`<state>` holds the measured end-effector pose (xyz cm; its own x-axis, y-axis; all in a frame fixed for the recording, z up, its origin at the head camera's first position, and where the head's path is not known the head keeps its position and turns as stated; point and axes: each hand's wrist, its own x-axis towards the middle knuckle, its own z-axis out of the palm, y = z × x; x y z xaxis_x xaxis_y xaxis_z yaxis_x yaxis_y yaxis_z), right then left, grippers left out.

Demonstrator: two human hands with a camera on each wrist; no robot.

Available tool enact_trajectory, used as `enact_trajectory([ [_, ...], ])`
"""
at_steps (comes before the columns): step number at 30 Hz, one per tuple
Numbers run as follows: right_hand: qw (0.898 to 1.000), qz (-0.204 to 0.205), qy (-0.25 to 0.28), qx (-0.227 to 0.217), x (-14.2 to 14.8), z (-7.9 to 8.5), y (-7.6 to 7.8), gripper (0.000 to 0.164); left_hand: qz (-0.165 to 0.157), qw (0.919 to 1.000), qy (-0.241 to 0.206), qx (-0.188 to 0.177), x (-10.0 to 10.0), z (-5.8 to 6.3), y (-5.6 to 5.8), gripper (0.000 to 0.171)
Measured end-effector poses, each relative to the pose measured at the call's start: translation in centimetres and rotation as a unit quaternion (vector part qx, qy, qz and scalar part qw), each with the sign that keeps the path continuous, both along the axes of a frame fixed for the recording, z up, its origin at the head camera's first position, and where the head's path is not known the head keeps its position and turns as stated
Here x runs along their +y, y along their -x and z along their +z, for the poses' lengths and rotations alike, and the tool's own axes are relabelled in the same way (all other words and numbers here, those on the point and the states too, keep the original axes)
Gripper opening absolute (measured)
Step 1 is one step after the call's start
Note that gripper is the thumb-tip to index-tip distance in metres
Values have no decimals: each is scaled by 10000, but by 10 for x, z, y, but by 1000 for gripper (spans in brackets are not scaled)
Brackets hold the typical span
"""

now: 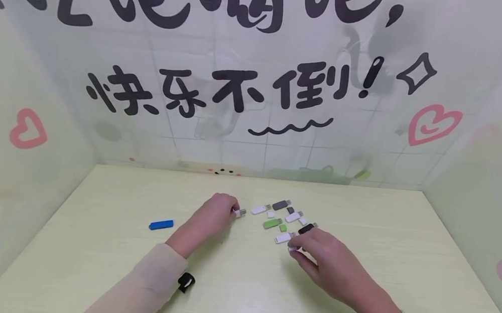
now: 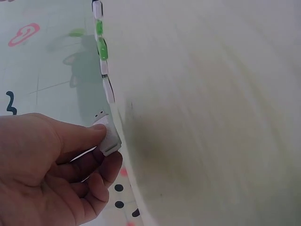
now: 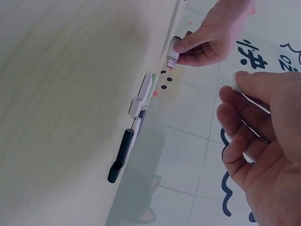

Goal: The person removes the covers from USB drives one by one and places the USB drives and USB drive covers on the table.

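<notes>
My left hand pinches a white USB flash drive between thumb and fingers, its metal plug bare. In the head view it is held just left of a group of drives. My right hand pinches a small white cap, mostly covered by the fingertips. Right beside those fingertips lies a white drive. A black drive is partly hidden behind the hand. Farther back are a green drive with its green cap, a dark grey drive and two more white drives.
A blue USB drive lies apart on the left of the pale table. Small loose caps, including a dark grey cap, lie among the drives. Printed wall panels rise behind the table and at both sides.
</notes>
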<state>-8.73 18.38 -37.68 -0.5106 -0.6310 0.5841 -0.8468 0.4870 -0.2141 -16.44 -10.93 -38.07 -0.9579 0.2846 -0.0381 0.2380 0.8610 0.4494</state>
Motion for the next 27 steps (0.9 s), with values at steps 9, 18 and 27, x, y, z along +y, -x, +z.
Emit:
enact_trajectory([
  [9, 9997, 162, 82, 144, 0, -1, -2, 32, 53, 9996, -13, -284, 0, -4, 4, 15],
  [18, 9999, 105, 21, 56, 0, -2, -3, 30, 53, 9993, 122, -352, 0, -6, 8, 17],
  [27, 10000, 69, 16, 26, 1, -3, -3, 30, 122, 9994, 168, -294, 0, -6, 7, 21],
])
